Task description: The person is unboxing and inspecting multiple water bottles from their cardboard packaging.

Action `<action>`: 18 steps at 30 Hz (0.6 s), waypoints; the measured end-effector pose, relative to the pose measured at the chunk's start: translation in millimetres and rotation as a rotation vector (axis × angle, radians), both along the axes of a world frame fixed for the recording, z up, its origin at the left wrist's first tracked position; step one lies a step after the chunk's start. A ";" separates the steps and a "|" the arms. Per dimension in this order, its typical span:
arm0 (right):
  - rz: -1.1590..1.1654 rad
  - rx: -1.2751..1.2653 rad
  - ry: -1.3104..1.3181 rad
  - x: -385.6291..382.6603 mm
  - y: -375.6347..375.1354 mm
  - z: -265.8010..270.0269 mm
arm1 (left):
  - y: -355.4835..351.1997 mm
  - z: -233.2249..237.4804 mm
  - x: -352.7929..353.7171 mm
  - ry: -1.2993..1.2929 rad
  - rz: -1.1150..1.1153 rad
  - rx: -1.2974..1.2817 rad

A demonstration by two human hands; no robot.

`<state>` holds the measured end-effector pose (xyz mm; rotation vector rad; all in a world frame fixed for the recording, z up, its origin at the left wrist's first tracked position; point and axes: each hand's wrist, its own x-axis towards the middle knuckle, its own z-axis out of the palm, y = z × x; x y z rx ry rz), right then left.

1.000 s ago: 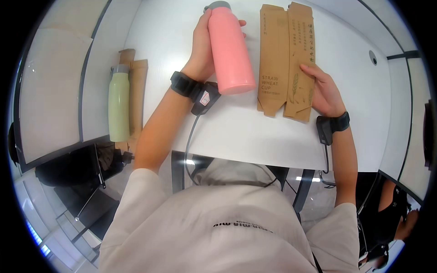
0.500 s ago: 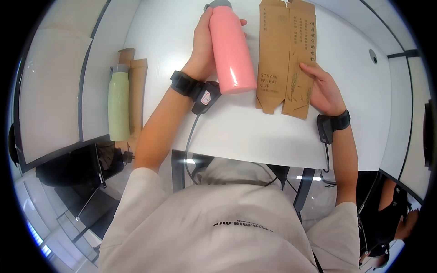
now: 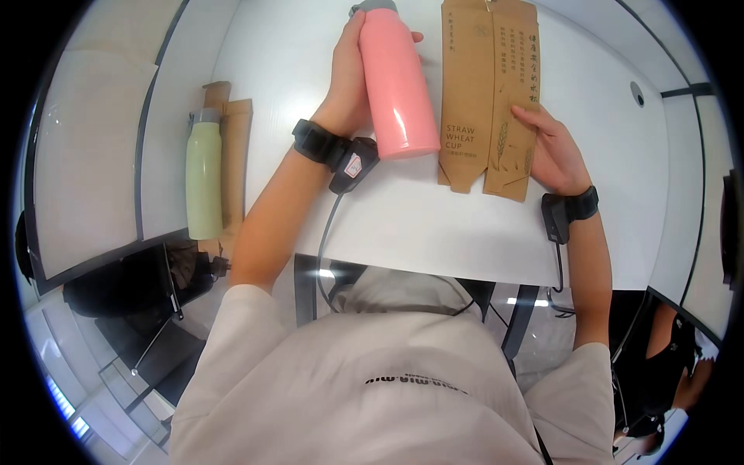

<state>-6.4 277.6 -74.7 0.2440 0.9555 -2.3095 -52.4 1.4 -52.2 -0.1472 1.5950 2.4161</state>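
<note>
My left hand [image 3: 349, 87] is wrapped around a pink bottle [image 3: 399, 89] with a grey cap, its fingertips showing on the far side. The bottle leans slightly, its base toward me. To its right, my right hand [image 3: 559, 153] grips the right edge of a flattened brown cardboard box [image 3: 468, 101], thumb on its front face. "STRAW WHEAT CUP" and a wheat drawing are printed on the cardboard, and its lower flaps are spread. The fingers behind the box are hidden. A small gap separates bottle and box.
On the left lies a light green bottle [image 3: 204, 182] with a grey cap, beside another brown cardboard piece [image 3: 235, 163]. The white table [image 3: 434, 232] has a cable hole [image 3: 637, 94] at right. Cables hang from both wrist devices. Another person [image 3: 666, 372] is at lower right.
</note>
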 end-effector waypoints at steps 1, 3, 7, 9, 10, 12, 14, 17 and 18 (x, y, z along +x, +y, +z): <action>0.010 -0.019 -0.005 -0.1 0.5 -0.1 | 0.8 0.9 0.5 -0.009 0.007 -0.004; 0.020 -0.037 -0.010 0.0 0.7 0.2 | 1.6 1.5 0.9 -0.019 0.014 -0.008; 0.031 -0.031 0.011 -0.8 0.4 0.1 | 0.3 -0.9 -0.3 -0.021 -0.006 0.019; 0.024 -0.016 0.015 -0.7 0.5 -0.5 | 1.0 -0.9 0.1 -0.015 0.003 0.006; 0.026 -0.013 0.019 -1.1 1.4 -1.5 | 1.5 -0.3 0.5 -0.014 0.003 0.006; 0.020 -0.006 0.017 -0.4 0.6 -1.1 | 2.1 0.8 1.4 -0.023 0.009 0.001; 0.019 -0.014 0.010 -0.6 1.0 -0.2 | 2.2 1.3 1.5 -0.018 0.010 -0.009; 0.012 -0.003 0.010 -0.5 1.1 -0.9 | 1.6 -0.3 0.8 -0.007 0.007 -0.014; 0.013 -0.003 0.010 -0.7 1.0 -1.0 | 1.1 -1.2 0.0 -0.004 0.004 -0.010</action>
